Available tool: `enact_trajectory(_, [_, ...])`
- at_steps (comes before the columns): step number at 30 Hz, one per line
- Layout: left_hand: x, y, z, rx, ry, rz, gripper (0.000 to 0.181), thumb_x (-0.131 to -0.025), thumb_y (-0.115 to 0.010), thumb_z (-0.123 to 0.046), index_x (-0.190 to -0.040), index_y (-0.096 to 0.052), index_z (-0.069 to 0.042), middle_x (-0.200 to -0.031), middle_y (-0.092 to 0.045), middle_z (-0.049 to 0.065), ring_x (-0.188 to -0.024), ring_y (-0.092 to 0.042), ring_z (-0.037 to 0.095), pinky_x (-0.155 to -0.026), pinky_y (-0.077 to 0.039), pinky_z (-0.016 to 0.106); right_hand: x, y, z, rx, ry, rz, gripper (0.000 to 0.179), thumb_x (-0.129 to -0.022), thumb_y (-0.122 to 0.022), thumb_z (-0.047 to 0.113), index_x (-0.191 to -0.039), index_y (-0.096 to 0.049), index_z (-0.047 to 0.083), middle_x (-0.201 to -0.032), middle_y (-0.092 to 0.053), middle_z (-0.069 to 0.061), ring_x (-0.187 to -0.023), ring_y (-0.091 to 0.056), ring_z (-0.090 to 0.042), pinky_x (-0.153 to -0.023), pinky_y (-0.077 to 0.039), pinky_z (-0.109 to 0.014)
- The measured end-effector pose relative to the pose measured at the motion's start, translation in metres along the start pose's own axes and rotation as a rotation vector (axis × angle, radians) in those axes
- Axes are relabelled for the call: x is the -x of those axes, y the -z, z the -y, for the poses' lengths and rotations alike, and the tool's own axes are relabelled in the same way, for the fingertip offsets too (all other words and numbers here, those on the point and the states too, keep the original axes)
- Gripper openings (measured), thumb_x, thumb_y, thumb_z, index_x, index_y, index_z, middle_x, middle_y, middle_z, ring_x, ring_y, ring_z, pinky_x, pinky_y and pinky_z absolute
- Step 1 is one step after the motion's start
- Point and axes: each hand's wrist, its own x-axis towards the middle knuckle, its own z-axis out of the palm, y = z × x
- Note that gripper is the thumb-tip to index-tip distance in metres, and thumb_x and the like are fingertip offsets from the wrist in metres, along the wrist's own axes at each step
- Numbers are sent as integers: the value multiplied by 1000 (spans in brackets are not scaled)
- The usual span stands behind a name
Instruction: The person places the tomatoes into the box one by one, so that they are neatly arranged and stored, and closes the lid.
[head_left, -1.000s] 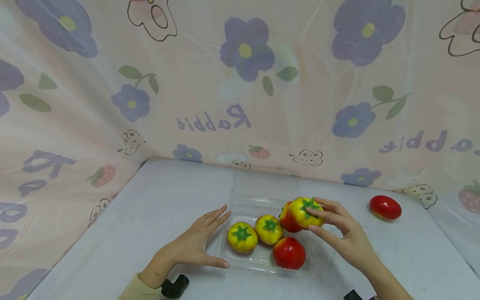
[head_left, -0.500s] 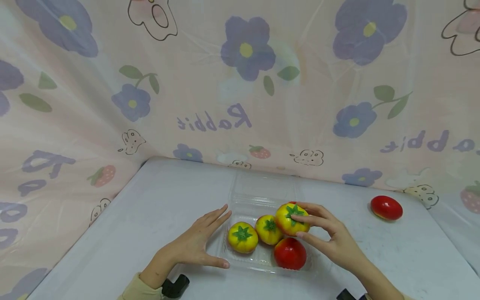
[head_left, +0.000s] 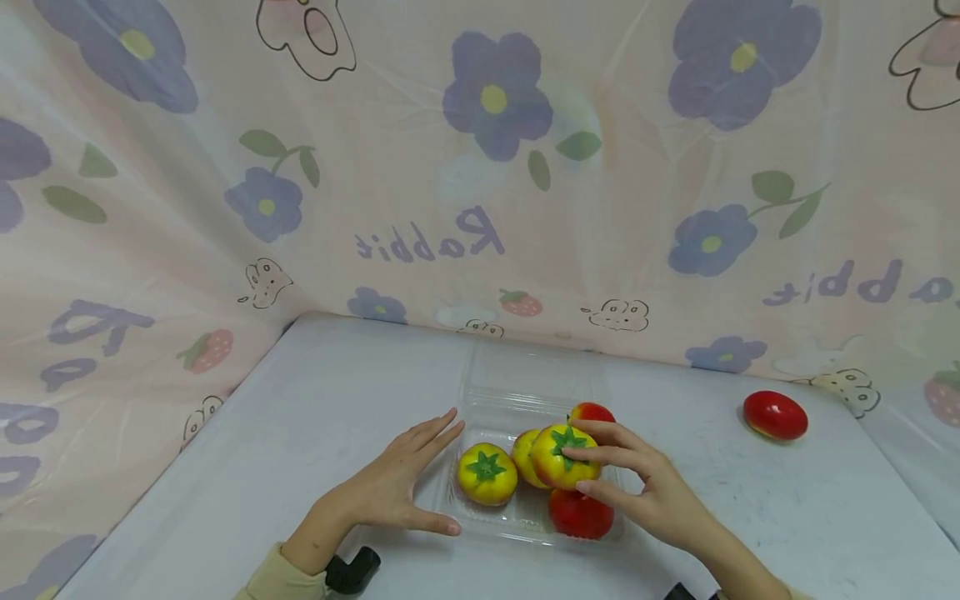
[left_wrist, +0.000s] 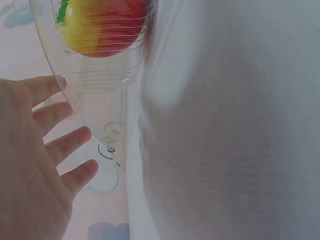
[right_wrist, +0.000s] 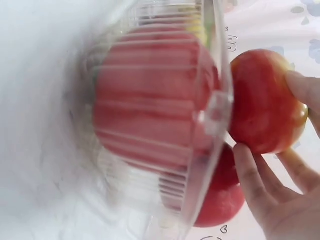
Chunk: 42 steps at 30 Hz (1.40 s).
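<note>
My right hand [head_left: 645, 483] grips a tomato [head_left: 549, 460] with a yellow top, red underside and green star-shaped calyx, between thumb and fingers. It is over the clear plastic clamshell box [head_left: 501, 530], above the rim in the right wrist view. Several similar tomatoes lie in the box: a yellow-topped one [head_left: 487, 475] at left, another [head_left: 524, 457] partly hidden behind the held tomato, a red one [head_left: 581, 515] at front right and one [head_left: 594, 412] at back right. My left hand [head_left: 393, 483] is spread at the box's left side, fingertips by the rim in the left wrist view.
A red tomato [head_left: 776, 416] lies alone on the white-covered table [head_left: 772, 508] at the right. The box's transparent lid [head_left: 534, 371] lies open toward the back. A floral curtain [head_left: 390, 150] hangs behind and left of the table.
My right hand has moved left and down with the tomato, from the box's right side to over its middle. The left hand stays in place.
</note>
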Motion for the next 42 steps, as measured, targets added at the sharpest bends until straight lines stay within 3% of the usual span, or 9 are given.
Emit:
enact_trajectory(6, [-2,2,1,-1,-17,7,112,-67,-73,-67,-155,-16,-26,-162,-10,5,-146,-17,33,-112,-20,63,0,-6,-3,-3,45,51,33,-86,-72,22,-118,-68,30,-135,-55,2,-121,-46,1,-90,-49,-21])
enact_trajectory(11, [-4,2,1,5,-11,20,112,-67,-73,-67,-155,-17,-25,-163,-10,3,-147,-16,32,-113,-18,62,0,-11,-3,0,89,71,30,-86,-72,22,-116,-69,29,-135,-55,2,-121,-48,-4,-93,-48,-21])
enact_trajectory(16, [-5,2,1,10,-6,27,112,-67,-73,-67,-155,-17,-26,-163,-7,-1,-147,-16,32,-114,-17,62,-1,-13,-2,-26,83,108,30,-87,-71,24,-116,-69,30,-136,-55,1,-122,-47,-5,-89,-50,-21])
enact_trajectory(29, [-6,1,2,34,-14,17,112,-67,-74,-66,-155,-16,-29,-162,-6,-5,-146,-16,33,-113,-18,64,-6,-15,2,-39,117,266,32,-93,-63,22,-124,-65,26,-144,-48,-8,-128,-44,-30,-88,-53,-25])
enact_trajectory(36, [-5,0,3,37,-19,10,111,-67,-74,-66,-155,-16,-28,-162,-6,-5,-146,-16,34,-112,-19,65,-9,-15,4,-35,122,331,33,-95,-60,20,-126,-63,27,-147,-44,-10,-131,-41,-36,-88,-55,-39])
enact_trajectory(42, [-5,-1,4,39,-7,9,111,-67,-74,-66,-155,-16,-30,-163,-6,-3,-146,-16,34,-111,-20,65,-10,-15,4,-57,124,383,35,-95,-58,16,-128,-62,28,-151,-39,-13,-136,-37,-34,-92,-52,-27])
